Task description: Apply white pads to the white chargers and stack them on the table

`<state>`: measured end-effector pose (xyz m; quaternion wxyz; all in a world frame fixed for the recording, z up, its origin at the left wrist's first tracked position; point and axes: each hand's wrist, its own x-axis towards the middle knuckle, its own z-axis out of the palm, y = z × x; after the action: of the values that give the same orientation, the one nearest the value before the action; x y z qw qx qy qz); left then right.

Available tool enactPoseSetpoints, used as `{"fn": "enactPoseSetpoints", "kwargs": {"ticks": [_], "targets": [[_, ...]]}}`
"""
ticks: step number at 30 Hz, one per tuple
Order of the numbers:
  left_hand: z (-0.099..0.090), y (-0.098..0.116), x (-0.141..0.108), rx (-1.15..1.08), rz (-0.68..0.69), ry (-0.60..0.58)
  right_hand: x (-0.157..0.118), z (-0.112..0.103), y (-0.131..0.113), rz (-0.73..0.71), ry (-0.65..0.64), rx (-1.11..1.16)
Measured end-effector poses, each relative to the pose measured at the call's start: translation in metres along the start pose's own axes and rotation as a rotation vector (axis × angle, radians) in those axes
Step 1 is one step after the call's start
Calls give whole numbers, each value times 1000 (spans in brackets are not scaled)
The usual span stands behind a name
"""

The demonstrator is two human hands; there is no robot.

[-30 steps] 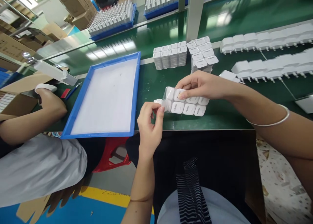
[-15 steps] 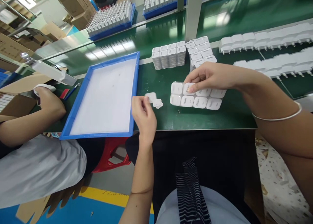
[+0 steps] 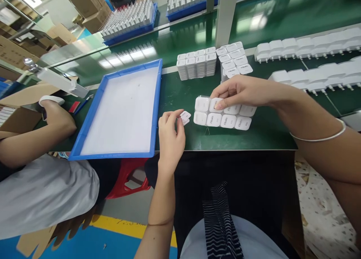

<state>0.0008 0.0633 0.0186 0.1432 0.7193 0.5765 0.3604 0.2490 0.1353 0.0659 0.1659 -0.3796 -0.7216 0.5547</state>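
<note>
White rounded-square plates (image 3: 213,119) with printed lettering lie in two joined rows near the bench's front edge. My right hand (image 3: 239,89) has its thumb on an upper-row plate and its fingers behind the row, gripping it. Just left of these rows, my left hand (image 3: 172,136) has thumb and forefinger closed around small white flat pieces (image 3: 185,117). Part of those pieces is hidden by my fingers.
A blue-rimmed tray (image 3: 156,112) with a white bottom stands at my left. Stacked white plates (image 3: 191,67) and another stack (image 3: 235,59) stand behind. Plug-like white adapters (image 3: 304,48) line the right. At far left is a co-worker's arm (image 3: 56,119).
My left hand has shifted right and turned over the small white pieces, which have moved slightly right. The larger white piece by its fingers no longer shows. The held rows have moved slightly left and down.
</note>
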Motion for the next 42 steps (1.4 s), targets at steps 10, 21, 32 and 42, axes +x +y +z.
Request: {"fn": "enactPoseSetpoints", "kwargs": {"ticks": [10, 21, 32, 42], "targets": [[12, 31, -7, -288, 140, 32, 10, 17, 5, -63, 92, 6], [21, 37, -30, -494, 319, -27, 16, 24, 8, -101, 145, 141], [8, 10, 3, -331, 129, 119, 13, 31, 5, -253, 50, 79], [8, 14, 4, -408, 115, 15, 12, 29, 5, -233, -4, 110]]}}
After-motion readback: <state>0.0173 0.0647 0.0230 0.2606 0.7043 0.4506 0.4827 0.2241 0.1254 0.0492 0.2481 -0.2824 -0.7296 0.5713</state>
